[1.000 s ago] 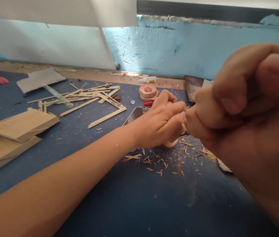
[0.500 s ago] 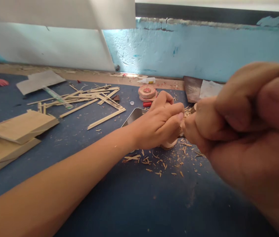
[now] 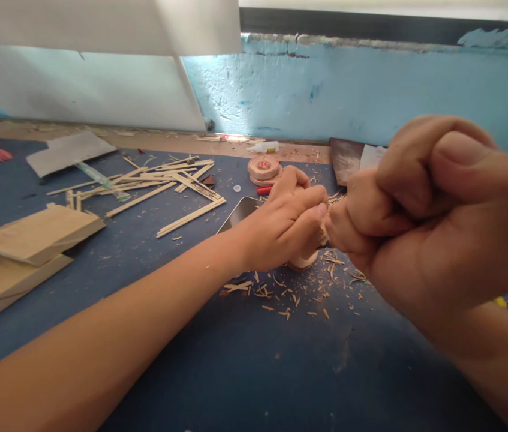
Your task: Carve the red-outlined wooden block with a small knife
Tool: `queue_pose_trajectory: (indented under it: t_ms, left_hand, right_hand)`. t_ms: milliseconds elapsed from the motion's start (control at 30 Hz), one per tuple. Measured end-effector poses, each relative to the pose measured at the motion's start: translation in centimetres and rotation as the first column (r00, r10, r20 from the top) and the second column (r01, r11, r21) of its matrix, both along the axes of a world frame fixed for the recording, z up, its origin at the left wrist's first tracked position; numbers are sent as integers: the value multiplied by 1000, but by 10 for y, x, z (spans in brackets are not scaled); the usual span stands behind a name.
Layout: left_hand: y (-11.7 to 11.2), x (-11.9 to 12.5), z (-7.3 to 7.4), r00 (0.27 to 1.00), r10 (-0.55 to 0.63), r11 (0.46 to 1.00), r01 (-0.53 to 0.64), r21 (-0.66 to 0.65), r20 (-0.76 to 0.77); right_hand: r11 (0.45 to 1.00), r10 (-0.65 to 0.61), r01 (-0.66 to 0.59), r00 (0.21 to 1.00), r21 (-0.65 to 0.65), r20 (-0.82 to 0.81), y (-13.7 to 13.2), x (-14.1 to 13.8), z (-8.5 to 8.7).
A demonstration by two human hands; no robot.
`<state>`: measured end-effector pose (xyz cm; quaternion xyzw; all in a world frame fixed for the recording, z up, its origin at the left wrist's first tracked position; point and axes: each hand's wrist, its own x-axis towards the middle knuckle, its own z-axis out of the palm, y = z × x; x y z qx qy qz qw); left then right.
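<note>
My left hand [image 3: 287, 219] is closed, its fingers curled down and thumb pressed in; what they grip is hidden. Under it a round wood slice [image 3: 303, 261] shows its pale edge on the blue tabletop [image 3: 236, 360]. My right hand [image 3: 433, 216] makes a tight fist close to the camera, its knuckles right up against the left fingertips. Whatever sits inside the fist is covered by the fingers. Thin wood shavings [image 3: 296, 299] lie scattered below both hands. A silver-edged flat thing [image 3: 240, 214] shows partly behind my left wrist.
To the left are wooden blocks [image 3: 40, 234], a pile of thin wooden sticks [image 3: 146, 180] and a paper piece [image 3: 71, 153]. Farther back stand stacked wood discs [image 3: 263, 170], a red cylinder [image 3: 264, 191] and a small white tube [image 3: 266, 147]. A blue wall [image 3: 348, 90] closes off the back.
My right fist has shifted left and away from the camera, so its wrist and forearm now show. My left hand keeps its grip in place; the whole view has moved slightly.
</note>
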<state>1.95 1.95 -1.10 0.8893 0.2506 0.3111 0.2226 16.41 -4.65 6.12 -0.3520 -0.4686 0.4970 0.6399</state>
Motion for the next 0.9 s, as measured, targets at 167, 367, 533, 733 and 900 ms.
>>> queue_pose_trajectory:
  t_ms: [167,367,533,733,900]
  left_hand:
    - [0,1,1,999,-31,999,31,30,7]
    - [0,2,2,999,-40,999,40,35,6]
    - [1,0,-1,999,-14,1000,13,12,41]
    - [3,-4,-2,999,-6,1000,6,-2,53]
    - [4,-6,-3,999,1,1000,-1,0,42]
  right_hand:
    - [997,-30,26,998,70,52,-10,0,1]
    - [994,-66,61,997,94,49,-7,-2,-2]
    - [982,84,-84,996,168,8,-1,0,-32]
    - [986,120,-122,992,116,23,-3,0,-31]
    - [992,110,-114,991,48,73,-2,-2,-7]
